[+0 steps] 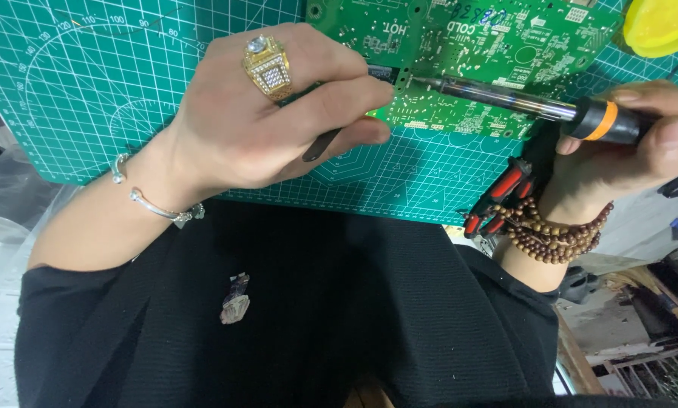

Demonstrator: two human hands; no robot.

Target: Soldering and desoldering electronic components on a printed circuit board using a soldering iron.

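Nearest the viewer, a black garment (pixel 293 332) fills the lower field, with a small scrap (pixel 234 299) lying on it. Above it, the left hand (pixel 271 113), wearing a gold ring (pixel 268 66) and a silver bangle (pixel 154 200), pinches a pair of dark tweezers (pixel 320 146) against the circuit board (pixel 475 60). The right hand (pixel 633 143), with wooden beads (pixel 550 234) at the wrist, is closed around the handle of a soldering iron (pixel 505 98); its tip meets the board just beside the left fingertips. The board rests on a green cutting mat (pixel 89 83), near its far edge.

Risks, as judged: the hot tip lies close to the left fingers, so a slip could burn them; long contact could lift a pad or scorch the board; a nudge of the board could smear solder across neighbouring joints.

The tweezer points and the part they grip are hidden by the fingers. Red-handled pliers (pixel 497 200) are partly covered by the right wrist, and a yellow dish (pixel 664 26) is cut off at the corner.
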